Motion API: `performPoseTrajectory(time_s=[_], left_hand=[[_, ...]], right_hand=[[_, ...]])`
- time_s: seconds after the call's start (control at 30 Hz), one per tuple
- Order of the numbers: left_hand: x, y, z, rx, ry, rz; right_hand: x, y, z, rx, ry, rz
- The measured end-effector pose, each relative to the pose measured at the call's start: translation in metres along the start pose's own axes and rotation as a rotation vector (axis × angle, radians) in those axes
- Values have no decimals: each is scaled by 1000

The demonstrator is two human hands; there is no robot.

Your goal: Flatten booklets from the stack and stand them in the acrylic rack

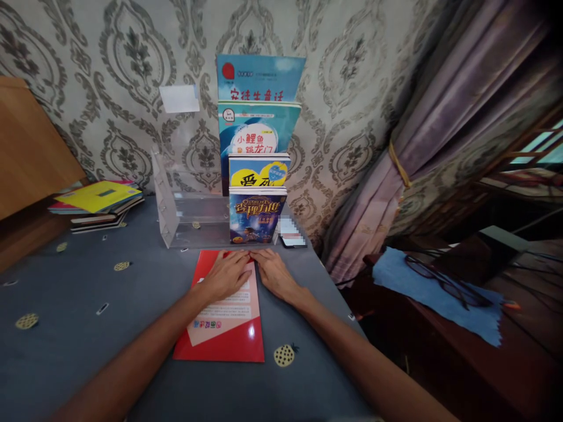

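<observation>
A red book [224,328] lies flat on the grey-blue tablecloth [79,305], back cover up. My left hand [226,275] rests flat on its upper half, fingers stretched toward the top edge. My right hand [275,274] lies beside the book's right edge, its fingertips touching the top right corner. Just beyond stands a clear acrylic tiered rack [185,205]. Its right side holds several books stepped upward, with a dark blue fantasy book [255,217] in front and taller blue books [257,105] behind.
A stack of books with a yellow one on top [99,202] lies at the table's far left, by a wooden board [26,146]. A phone [292,239] lies right of the rack. A curtain [417,152] and a side table with blue cloth and glasses [444,284] stand to the right.
</observation>
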State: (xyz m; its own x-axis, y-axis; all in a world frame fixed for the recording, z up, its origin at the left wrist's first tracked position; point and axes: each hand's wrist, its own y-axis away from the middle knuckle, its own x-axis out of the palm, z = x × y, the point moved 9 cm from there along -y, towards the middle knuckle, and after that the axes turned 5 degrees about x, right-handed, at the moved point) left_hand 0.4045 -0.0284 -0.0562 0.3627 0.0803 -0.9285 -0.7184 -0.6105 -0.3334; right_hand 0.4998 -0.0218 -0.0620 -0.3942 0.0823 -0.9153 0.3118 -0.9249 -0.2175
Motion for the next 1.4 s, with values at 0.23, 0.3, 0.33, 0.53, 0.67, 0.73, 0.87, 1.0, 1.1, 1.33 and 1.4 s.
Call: performPoseTrajectory(time_s=[0.23, 0.3, 0.33, 0.53, 0.67, 0.73, 0.87, 1.0, 1.1, 1.33, 1.4], left_hand=[[-7, -5, 0, -3, 20, -14], [-5, -3, 2, -7, 11, -16], [-3, -2, 4, -10, 7, -14], [1, 3, 11, -41, -36, 13], [-7, 12, 27, -102, -63, 16], [-14, 23, 40, -124, -64, -4], [-28, 53, 73, -172, -72, -45], [-36, 76, 91, -160, -47, -77], [-38, 80, 92, -154, -24, -95], [-33, 78, 92, -191, -28, -120], [-30, 79, 93, -211, -30, -121]], right_hand=[[-1, -1, 3, -13, 28, -24], [0, 0, 3, -15, 37, -13], [1, 0, 2, -11, 44, -5], [0, 3, 4, -25, 68, -16], [1, 4, 3, -30, 66, -12], [1, 4, 2, -29, 62, -14], [2, 3, 1, -24, 48, -19], [2, 3, 1, -4, 53, -1], [1, 3, 1, 1, 60, 4], [6, 6, 3, -25, 90, 20], [7, 10, 3, -27, 89, 25]])
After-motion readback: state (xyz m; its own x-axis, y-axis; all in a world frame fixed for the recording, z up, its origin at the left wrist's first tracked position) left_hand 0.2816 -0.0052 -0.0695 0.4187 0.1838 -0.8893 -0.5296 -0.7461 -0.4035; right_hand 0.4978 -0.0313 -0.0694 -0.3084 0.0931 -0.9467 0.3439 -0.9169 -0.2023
